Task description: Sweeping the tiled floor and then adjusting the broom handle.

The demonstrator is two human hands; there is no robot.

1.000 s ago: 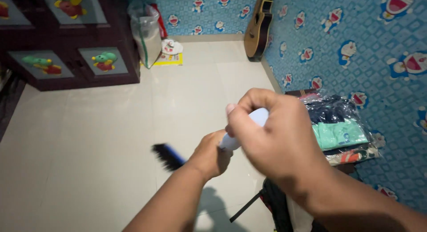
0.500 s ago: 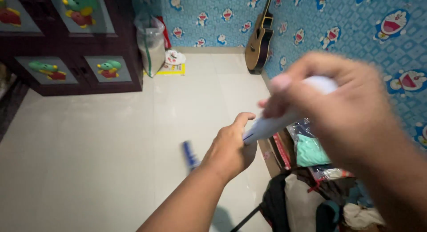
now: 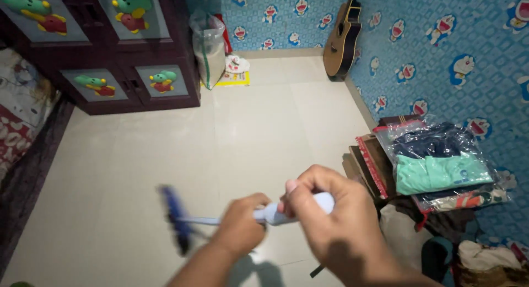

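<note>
The pale tiled floor (image 3: 165, 155) filled most of the view, with a dark wardrobe (image 3: 110, 50) at the far wall and an acoustic guitar (image 3: 341, 39) leaning in the corner. Bagged folded clothes (image 3: 441, 160) lay stacked by the blue wall. Low in the middle, the right hand (image 3: 336, 221) was clenched around the pale handle of a brush (image 3: 264, 214); the left hand (image 3: 239, 229) gripped its shaft, and the blurred blue head was above the floor.

- Home bedroom, prob. a kid's: blue cartoon-cat wallpaper (image 3: 441, 55)
- Dark wooden wardrobe w/ cartoon door panels (image 3: 127, 72)
- Brown acoustic guitar (image 3: 343, 39) leaning in corner
- Bagged folded clothes (image 3: 441, 160) stacked by wall
</note>
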